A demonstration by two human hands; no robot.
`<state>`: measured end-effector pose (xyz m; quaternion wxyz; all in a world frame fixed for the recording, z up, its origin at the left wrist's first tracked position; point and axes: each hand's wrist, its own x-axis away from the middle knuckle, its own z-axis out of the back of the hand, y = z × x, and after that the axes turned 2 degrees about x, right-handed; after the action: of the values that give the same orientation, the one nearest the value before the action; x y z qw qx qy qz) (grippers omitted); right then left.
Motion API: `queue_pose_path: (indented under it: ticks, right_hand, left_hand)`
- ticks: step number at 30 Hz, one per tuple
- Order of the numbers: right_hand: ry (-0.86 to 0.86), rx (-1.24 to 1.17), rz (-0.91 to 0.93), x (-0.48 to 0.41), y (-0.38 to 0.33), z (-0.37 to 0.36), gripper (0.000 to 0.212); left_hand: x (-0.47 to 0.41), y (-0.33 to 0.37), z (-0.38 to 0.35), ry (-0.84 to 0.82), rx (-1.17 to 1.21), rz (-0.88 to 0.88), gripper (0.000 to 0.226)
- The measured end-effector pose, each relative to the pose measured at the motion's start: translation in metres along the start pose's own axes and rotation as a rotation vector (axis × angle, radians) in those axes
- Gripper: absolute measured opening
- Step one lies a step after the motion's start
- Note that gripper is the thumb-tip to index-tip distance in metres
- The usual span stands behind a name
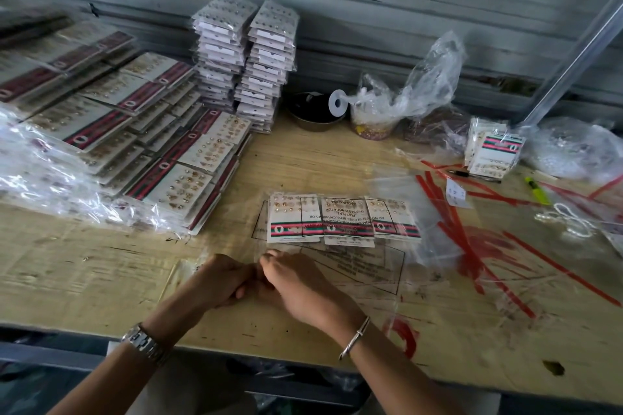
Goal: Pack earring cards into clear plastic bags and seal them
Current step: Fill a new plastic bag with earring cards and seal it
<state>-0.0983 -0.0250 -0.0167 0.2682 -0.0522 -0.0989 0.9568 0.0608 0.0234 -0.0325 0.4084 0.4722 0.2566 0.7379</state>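
Two hands meet at the near edge of the worktop (303,162): left grip (215,280), right grip (296,283). Just beyond them lie three earring cards (344,221) under a printed clear bag. Farther off stand two tall stacks of bagged cards (246,61). To the right lie one black pen (472,175) and one yellow highlighter (537,190).

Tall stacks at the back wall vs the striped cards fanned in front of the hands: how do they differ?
The back stacks are two tall piles; the fanned cards lie in a low, overlapping row. The back stacks show plain white headers; the fanned cards carry a green-and-red stripe. The back stacks sit against the wall; the fanned cards lie mid-table under a clear bag with printed warning text. Both hold rows of small earrings.
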Motion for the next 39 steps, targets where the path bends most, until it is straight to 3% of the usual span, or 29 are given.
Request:
queue_pose_path:
  ticks: [2, 4, 8, 17, 19, 23, 32, 39]
  right_hand:
    - [0.011, 0.053, 0.005, 0.0, 0.001, -0.005, 0.034]
    - [0.004, 0.025, -0.012, -0.002, 0.002, -0.011, 0.021]
    - [-0.08, 0.044, -0.028, -0.01, 0.003, -0.027, 0.025]
    - [0.049, -0.07, 0.094, 0.013, -0.003, 0.007, 0.059]
    - [0.048, -0.114, 0.091, 0.014, -0.002, 0.009, 0.052]
    - [0.063, -0.193, 0.058, 0.014, 0.0, 0.001, 0.011]
    - [0.198, -0.336, -0.093, 0.017, 0.009, -0.003, 0.027]
    - [0.19, -0.217, -0.053, 0.009, -0.001, -0.006, 0.023]
  left_hand:
    - [-0.002, -0.004, 0.0, 0.007, 0.012, -0.023, 0.06]
    - [-0.004, -0.008, -0.002, 0.013, 0.027, -0.048, 0.058]
    - [-0.006, -0.011, -0.004, 0.012, 0.068, -0.068, 0.059]
    - [-0.007, -0.01, -0.003, -0.011, 0.11, -0.077, 0.061]
    - [-0.007, -0.009, -0.004, -0.005, 0.116, -0.078, 0.058]
    - [-0.006, -0.01, -0.005, 0.025, 0.136, -0.077, 0.052]
    - [-0.006, -0.011, -0.001, -0.025, 0.101, -0.078, 0.054]
    - [0.001, -0.004, -0.002, 0.023, 0.089, -0.07, 0.056]
